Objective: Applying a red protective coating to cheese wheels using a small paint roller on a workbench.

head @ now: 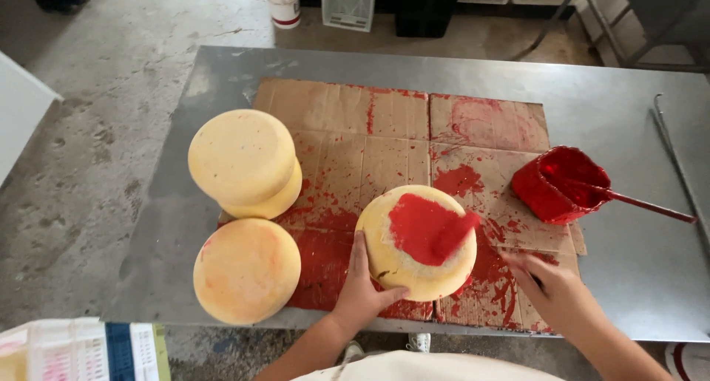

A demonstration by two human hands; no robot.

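Surface: steel counter (629,277) on a stained concrete floor (96,167), with paint-smeared cardboard (347,159) laid flat across its middle.
Left hand (360,292): my fingers (359,249) are spread apart and pressed against the near-left side wall of the round yellow wheel (414,274); this is a brace, not a full clamp.
Right hand (553,291): it sits over the near-right edge of the cardboard, just right of the wheel. Something dark shows at the palm, but I cannot tell what it is, nor whether the fingers are closed on it.
Work item: the wheel sits on the near centre of the cardboard. A thick patch of red coating (427,229) covers part of its top face; the rest of the top and the side wall are bare.
Near left: one uncoated wheel (246,270) at the counter's front edge.
Mid left: a stack of two uncoated wheels (248,163), the upper one offset from the lower.
Mid right: red pot (558,185) of coating with a long handle (651,207) pointing right.
Far: white container (283,2) and crates on the floor beyond the counter.
Risk 1: the wet patch lies close to my left fingertips; contact would smear it.
Risk 2: the braced wheel could slide on slick cardboard under side load.
Risk 3: a knock to the pot handle could tip the coating out.
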